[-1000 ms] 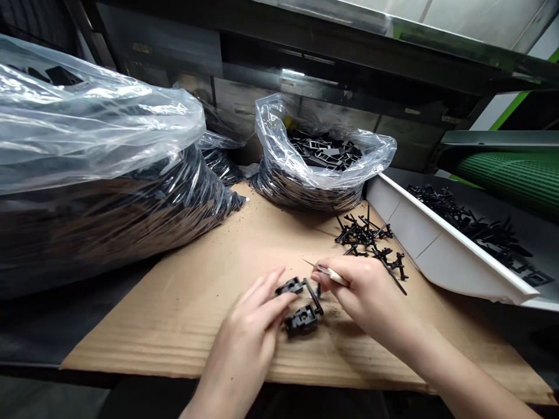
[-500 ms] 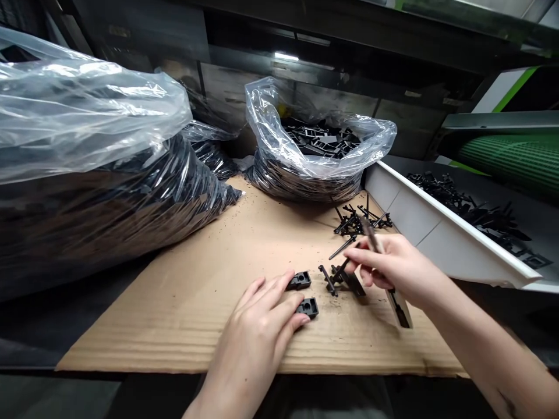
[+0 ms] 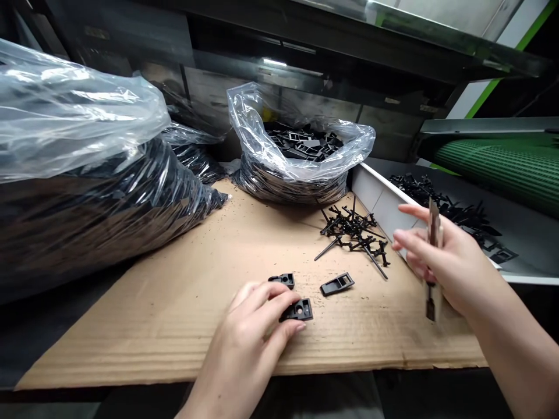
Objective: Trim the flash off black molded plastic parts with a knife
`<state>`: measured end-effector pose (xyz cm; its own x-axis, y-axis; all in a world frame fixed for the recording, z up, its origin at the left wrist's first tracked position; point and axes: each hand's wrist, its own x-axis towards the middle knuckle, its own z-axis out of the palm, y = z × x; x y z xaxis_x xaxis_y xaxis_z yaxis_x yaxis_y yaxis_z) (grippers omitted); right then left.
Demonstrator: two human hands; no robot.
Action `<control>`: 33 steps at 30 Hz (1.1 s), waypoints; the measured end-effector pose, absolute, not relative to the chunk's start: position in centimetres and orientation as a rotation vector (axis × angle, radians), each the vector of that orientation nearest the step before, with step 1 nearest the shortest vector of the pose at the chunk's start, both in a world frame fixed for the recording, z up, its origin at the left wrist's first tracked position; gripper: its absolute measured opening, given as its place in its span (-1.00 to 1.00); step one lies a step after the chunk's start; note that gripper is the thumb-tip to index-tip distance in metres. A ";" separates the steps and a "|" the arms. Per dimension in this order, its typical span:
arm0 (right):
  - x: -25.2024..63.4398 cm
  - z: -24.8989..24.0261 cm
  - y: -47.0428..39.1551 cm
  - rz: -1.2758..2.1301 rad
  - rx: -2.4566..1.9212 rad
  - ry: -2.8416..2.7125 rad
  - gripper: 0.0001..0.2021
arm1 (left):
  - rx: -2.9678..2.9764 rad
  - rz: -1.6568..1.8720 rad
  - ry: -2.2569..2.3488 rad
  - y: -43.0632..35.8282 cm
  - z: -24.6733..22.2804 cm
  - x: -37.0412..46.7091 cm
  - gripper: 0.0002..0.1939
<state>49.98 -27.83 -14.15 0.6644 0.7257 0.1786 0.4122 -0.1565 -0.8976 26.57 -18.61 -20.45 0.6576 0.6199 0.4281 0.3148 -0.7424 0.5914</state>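
Three clips (image 3: pixel 338 284) on cardboard (image 3: pixel 192 273), one knife (image 3: pixel 433 226), three bags (image 3: pixel 301 183)

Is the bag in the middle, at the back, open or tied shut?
Open: the bag has its mouth spread wide, and black parts show inside.

Dark paneled wall (image 3: pixel 209 87) standing behind the work surface, a bright light strip (image 3: pixel 275 62) glinting on it. Metal beam (image 3: pixel 349 35) running across above. Cardboard sheet (image 3: pixel 183 291) covering the tabletop. At right, green ribbed belt (image 3: pixel 502 166) curving beneath a gray metal ledge (image 3: pixel 489 125), white-and-green frame (image 3: pixel 480 96) rising behind.
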 end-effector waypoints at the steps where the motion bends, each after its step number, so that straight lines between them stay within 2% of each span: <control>1: 49.0 -14.6 -28.7 0.298 -1.849 -0.987 -0.47 | 2.262 0.857 0.698 -18.9 -20.3 26.6 -0.83; 3: 46.8 -16.1 -30.5 0.072 -1.982 -1.355 -0.48 | 2.025 0.829 0.672 -19.4 -20.2 26.9 -0.77; 5: 44.6 -17.9 -31.8 -0.059 -1.925 -1.594 -0.60 | 1.916 0.814 0.660 -19.8 -20.3 27.4 -0.74; 7: 42.9 -19.7 -32.4 -0.063 -1.811 -1.621 -0.68 | 1.912 0.809 0.618 -20.1 -20.5 27.9 -0.76; 12: 41.1 -22.1 -31.7 0.060 -1.696 -1.529 -0.73 | 1.946 0.790 0.547 -20.3 -21.0 28.4 -0.75; 20: 41.2 -22.3 -31.6 0.109 -1.675 -1.512 -0.78 | 1.927 0.778 0.536 -20.2 -21.2 28.0 -0.72; 26: 42.2 -22.3 -32.0 -0.057 -1.738 -1.525 -0.78 | 1.838 0.618 0.566 -20.3 -20.9 27.6 -0.74; 33: 41.4 -21.0 -32.0 0.155 -1.735 -1.366 -0.84 | 1.774 0.640 0.568 -20.1 -20.8 27.7 -0.64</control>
<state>41.35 -32.00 -20.98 0.3829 0.8296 0.4064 0.7177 0.0099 -0.6963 27.65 -20.14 -20.77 0.7379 0.6600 0.1409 0.0611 -0.2733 0.9600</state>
